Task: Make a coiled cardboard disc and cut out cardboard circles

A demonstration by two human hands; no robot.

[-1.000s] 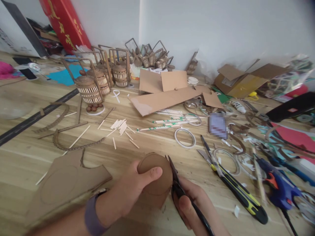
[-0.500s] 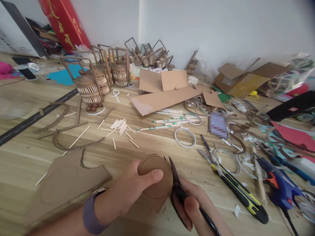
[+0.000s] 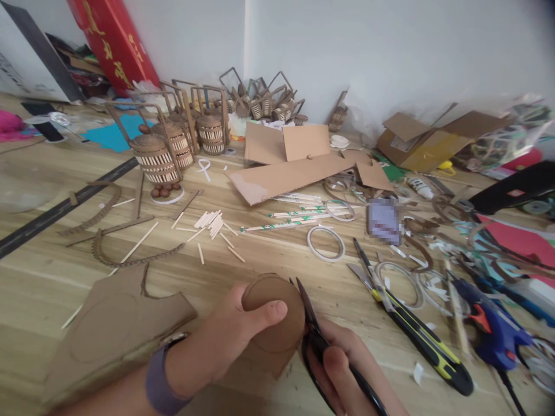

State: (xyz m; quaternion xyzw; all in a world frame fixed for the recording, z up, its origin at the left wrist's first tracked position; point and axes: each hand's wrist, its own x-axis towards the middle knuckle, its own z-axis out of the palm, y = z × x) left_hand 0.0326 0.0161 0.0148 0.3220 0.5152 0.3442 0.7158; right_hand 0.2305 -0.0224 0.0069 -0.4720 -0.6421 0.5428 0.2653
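**Disc (image 3: 273,289) and scissors (image 3: 309,306), one to each hand**

Head view. The disc, of brown card, sits at the lower centre of the frame. The left hand (image 3: 229,332) enters from the lower left, its grip pinched on the disc: the thumb lies across the upper face, the fingers are largely hidden. This hold presumably steadies the card while leaving its right rim free. The right hand (image 3: 351,352), right of the lower centre, has its grip wrapped round the scissors' handles. The blades point up the frame beside the right rim, tips slightly parted, an angle that probably suits the curve; whether card lies between them cannot be told.

At the lower left lies a card sheet (image 3: 104,323) bearing a drawn circle. Loose sticks (image 3: 210,222) lie above the hands, near a tape ring (image 3: 309,242) on the bench (image 3: 260,251). The cutter (image 3: 420,335) and glue gun (image 3: 498,323) occupy the right, seemingly kept on the right hand's side for reach. Finished-looking baskets (image 3: 154,156) stand at the upper left, apart from the work.
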